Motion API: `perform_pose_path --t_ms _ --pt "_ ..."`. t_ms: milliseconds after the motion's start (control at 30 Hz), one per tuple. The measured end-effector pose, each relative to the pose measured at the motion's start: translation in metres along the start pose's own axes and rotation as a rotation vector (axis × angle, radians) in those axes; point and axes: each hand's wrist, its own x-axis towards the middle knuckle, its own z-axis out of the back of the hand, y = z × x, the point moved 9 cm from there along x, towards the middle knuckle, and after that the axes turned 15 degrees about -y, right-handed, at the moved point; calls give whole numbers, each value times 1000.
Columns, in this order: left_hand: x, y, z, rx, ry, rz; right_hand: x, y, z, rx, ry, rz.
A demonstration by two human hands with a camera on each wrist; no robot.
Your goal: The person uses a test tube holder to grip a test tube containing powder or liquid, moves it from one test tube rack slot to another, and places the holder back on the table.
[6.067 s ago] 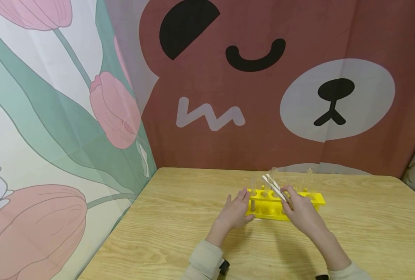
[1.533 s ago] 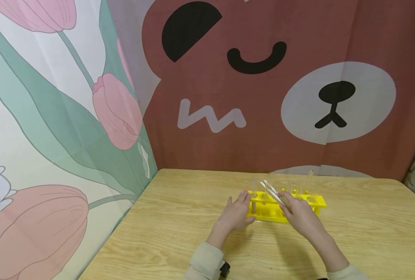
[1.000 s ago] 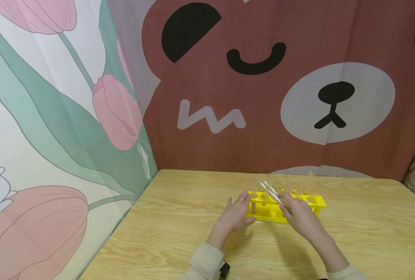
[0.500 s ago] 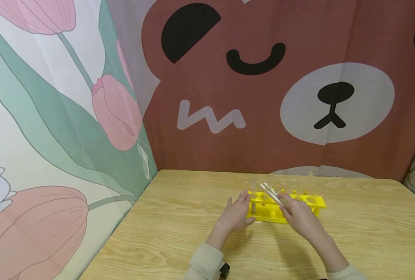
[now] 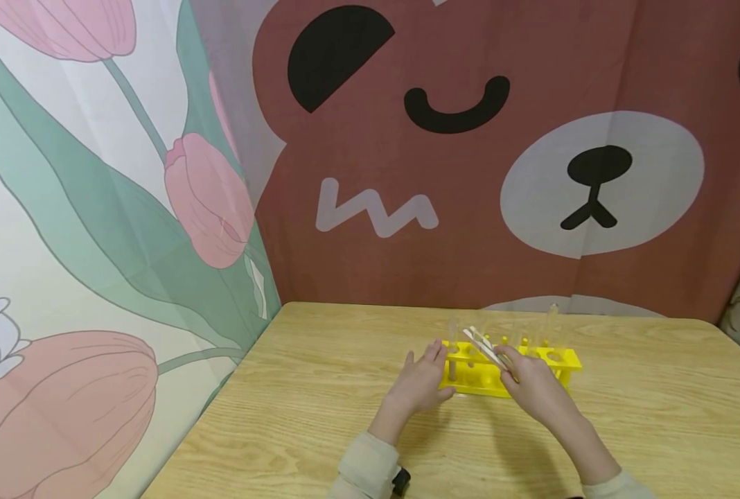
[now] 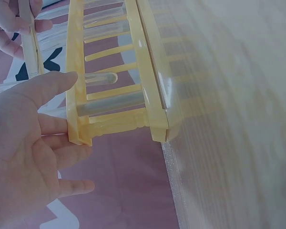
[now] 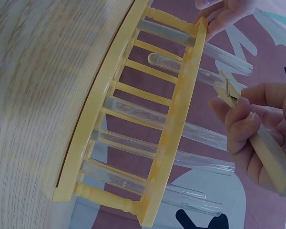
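Observation:
My right hand [image 5: 535, 384] holds a wooden test tube clamp [image 7: 267, 148] between thumb and curled fingers. The clamp's tip is around a clear test tube [image 7: 164, 61], which passes through a hole in the upper board of the yellow test tube rack [image 5: 482, 381]. Its rounded bottom hangs between the two boards, above the lower one. My left hand [image 5: 416, 384] rests its extended fingers against the rack's left end, with the thumb spread in front. In the end hole beside it stands another test tube [image 7: 164, 32] with a greyish lower part.
Several more clear test tubes [image 7: 133, 112] stand toward the rack's right end. The rack stands on a wood-grain table [image 5: 320, 388] near its back edge. Behind hangs a cloth printed with a brown bear [image 5: 370, 270], and one with tulips [image 5: 208, 201] is at left.
Since six seconds ago my right hand has lowered the clamp and its test tube a little. The last second shows only a slight dip of the clamp's tip. The left hand keeps its place.

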Motion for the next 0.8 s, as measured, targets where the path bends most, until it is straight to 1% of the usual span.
perform_pose_path --t_ms 300,467,633,800 --pt "0 0 0 2 0 -2 0 0 0 1 -14 19" --pt "0 0 0 -7 -4 1 1 1 0 -3 -10 14" --pt "2 1 0 -22 -1 10 3 2 0 0 -12 27" --pt "1 1 -1 -32 7 16 1 1 -1 2 -1 24"
